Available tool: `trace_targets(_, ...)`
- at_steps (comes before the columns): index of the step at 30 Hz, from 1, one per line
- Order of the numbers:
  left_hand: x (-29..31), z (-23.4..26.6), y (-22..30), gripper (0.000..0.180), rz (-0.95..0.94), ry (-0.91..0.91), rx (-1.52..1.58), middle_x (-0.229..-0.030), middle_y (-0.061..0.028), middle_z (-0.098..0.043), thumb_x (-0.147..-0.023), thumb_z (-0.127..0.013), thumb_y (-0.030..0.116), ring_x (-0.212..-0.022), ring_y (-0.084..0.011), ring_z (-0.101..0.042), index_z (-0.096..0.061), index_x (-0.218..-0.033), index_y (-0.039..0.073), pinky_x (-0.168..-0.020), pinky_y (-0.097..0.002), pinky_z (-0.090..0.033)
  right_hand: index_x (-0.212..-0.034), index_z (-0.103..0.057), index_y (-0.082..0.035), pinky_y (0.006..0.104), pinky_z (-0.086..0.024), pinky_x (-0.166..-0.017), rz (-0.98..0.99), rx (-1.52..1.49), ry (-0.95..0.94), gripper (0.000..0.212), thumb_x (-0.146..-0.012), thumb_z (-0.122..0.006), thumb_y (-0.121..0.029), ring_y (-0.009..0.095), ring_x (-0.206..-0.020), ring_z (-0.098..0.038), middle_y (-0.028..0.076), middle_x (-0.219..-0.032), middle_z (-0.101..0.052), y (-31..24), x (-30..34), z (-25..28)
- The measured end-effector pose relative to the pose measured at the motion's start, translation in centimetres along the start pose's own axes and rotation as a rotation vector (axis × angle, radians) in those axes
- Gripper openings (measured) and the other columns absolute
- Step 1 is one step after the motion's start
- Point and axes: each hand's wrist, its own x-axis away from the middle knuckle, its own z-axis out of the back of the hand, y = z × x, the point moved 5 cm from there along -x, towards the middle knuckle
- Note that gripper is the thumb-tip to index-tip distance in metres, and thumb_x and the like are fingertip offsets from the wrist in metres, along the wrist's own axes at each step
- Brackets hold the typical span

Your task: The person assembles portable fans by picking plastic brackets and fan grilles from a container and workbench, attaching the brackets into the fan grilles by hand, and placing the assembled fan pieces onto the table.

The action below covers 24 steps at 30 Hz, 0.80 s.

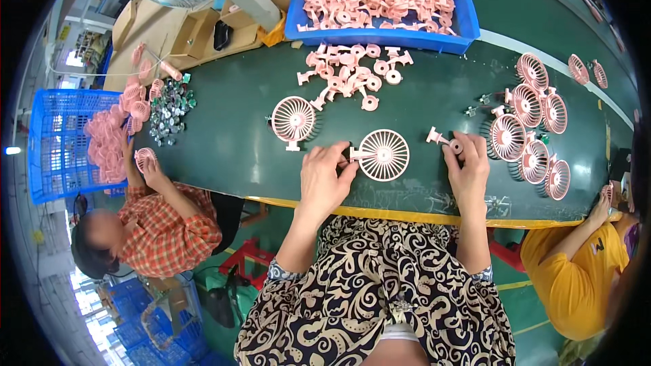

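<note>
In front of me a round pink fan grille (384, 155) with thin spokes lies on the green tabletop. My left hand (328, 175) is closed on the short stem at its left side, thumb and fingertips pinching it. My right hand (468, 168) is closed on a small pink plastic bracket (438, 137), whose T-shaped end points left, away from the fingers. The bracket and the grille are apart. Another fan grille (293, 119) lies beyond my left hand, beside a loose pile of pink brackets (352, 70).
A blue bin (380, 38) heaped with pink brackets stands at the far side. Several fan grilles (508, 137) lie at the right. Small metal-and-green parts (169, 110) sit at the left, near a blue basket (51, 142). One co-worker (166, 230) sits left, another (576, 278) right.
</note>
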Motion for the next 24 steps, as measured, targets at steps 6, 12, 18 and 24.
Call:
trace_targets(6, 0.4, 0.2, 0.6, 0.019, 0.026, 0.039, -0.045, -0.079, -0.0073, -0.072, -0.088, -0.078, 0.019, -0.084, -0.0284, -0.065, -0.075, -0.102, 0.006, -0.081, -0.0435, -0.046, -0.116, -0.069, -0.001, 0.0373, -0.058, -0.070, -0.008, 0.035, -0.024, 0.033, -0.084, -0.080, 0.000, 0.028, -0.081, -0.071, 0.014, -0.108, -0.064, -0.4, 0.3, 0.5)
trace_targets(12, 0.3, 0.1, 0.3, 0.011, -0.019, 0.121, -0.083, -0.075, -0.0059, -0.071, -0.091, -0.076, 0.017, -0.075, -0.0265, -0.064, -0.077, -0.094, 0.007, -0.076, -0.0391, -0.047, -0.115, -0.071, -0.001, 0.0341, -0.054, -0.064, -0.060, 0.050, -0.105, 0.033, -0.084, -0.082, -0.006, 0.021, -0.068, -0.065, 0.013, -0.103, -0.066, -1.2, -0.7, 0.7)
trace_targets(18, 0.3, -0.9, -0.7, 0.009, 0.051, 0.075, 0.097, -0.070, -0.0071, -0.069, -0.093, -0.072, 0.014, -0.073, -0.0284, -0.064, -0.076, -0.094, 0.006, -0.073, -0.0411, -0.048, -0.106, -0.073, -0.003, 0.0354, -0.056, -0.061, 0.212, -0.108, -0.180, 0.028, -0.081, -0.084, -0.010, 0.023, -0.067, -0.068, 0.012, -0.097, -0.069, -6.9, -0.7, -1.9)
trace_targets(24, 0.6, -0.8, -0.7, 0.006, 0.012, 0.108, 0.087, -0.073, -0.0112, -0.066, -0.093, -0.070, 0.009, -0.071, -0.0309, -0.062, -0.072, -0.095, 0.004, -0.073, -0.0415, -0.048, -0.103, -0.070, -0.004, 0.0394, -0.059, -0.064, 0.363, -0.028, -0.294, 0.026, -0.080, -0.082, -0.008, 0.030, -0.077, -0.071, 0.010, -0.098, -0.065, -9.5, 0.9, -4.9)
